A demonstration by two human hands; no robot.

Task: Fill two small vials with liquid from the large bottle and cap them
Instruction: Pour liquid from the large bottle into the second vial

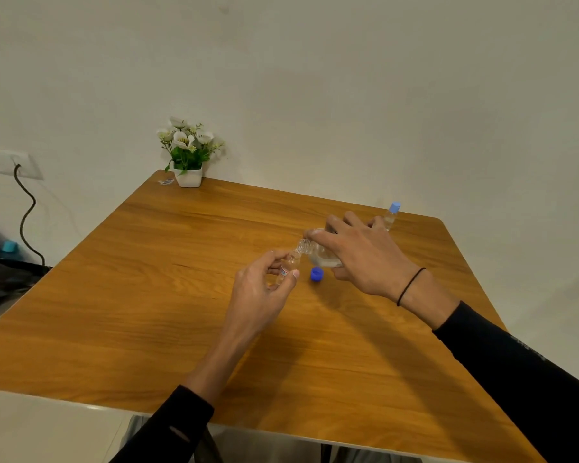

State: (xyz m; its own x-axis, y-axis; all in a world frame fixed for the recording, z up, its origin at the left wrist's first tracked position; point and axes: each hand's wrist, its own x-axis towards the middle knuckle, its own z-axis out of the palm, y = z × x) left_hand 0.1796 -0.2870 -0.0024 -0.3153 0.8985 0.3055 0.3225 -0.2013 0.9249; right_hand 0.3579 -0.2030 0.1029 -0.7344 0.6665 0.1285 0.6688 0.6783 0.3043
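Right of centre in the frame, we tip the large bottle (321, 253) in our right hand (365, 255), wrapped around it, mouth leftward onto the vial (290, 265) pinched near-upright in our left hand (261, 292). We count two vials, a capped vial (391, 217) behind, and one loose blue cap (317, 274).

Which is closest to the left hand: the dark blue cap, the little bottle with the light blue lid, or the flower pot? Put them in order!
Measured from the left hand:
1. The dark blue cap, lying on the table just to its right.
2. The little bottle with the light blue lid, standing farther right, behind the right hand.
3. The flower pot, at the far left corner by the wall.
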